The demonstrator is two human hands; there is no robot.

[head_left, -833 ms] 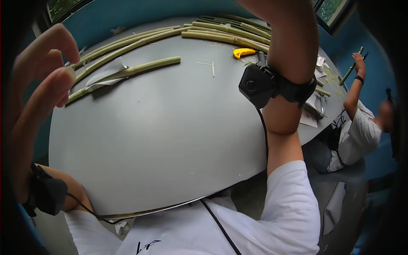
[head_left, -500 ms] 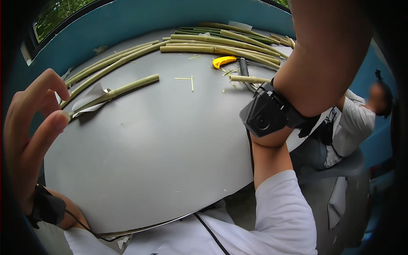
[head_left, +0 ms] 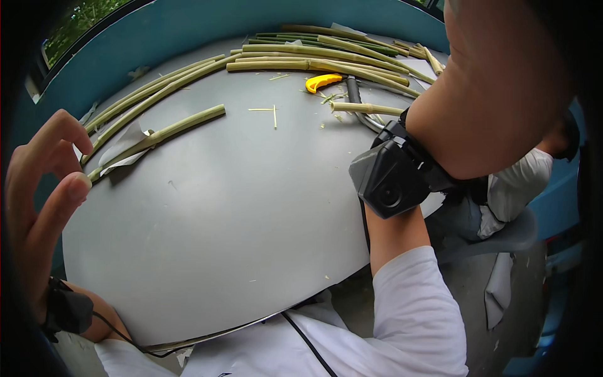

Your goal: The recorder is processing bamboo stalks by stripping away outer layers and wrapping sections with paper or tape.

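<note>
At the far left my left hand is raised, its fingers curved and the thumb apart from the index finger, with nothing visible between them. Just beyond the fingertips, a bamboo stick with white paper around part of it lies on the table. My right hand is lifted close to the view at the upper right. Its fingers are out of the picture, so whether it holds anything is hidden. A black device is strapped at that wrist; another black device sits on my left wrist.
Several bamboo poles lie along the far edge of the grey table. A yellow-handled tool with a bent metal frame lies beside a short bamboo piece and shavings. A person in white sits at the right. A black cable crosses my shirt.
The view has shifted slightly, so the table things appear farther left and higher. My left hand keeps its curved shape. My right hand appears farther right. The person at the right has turned their head.
</note>
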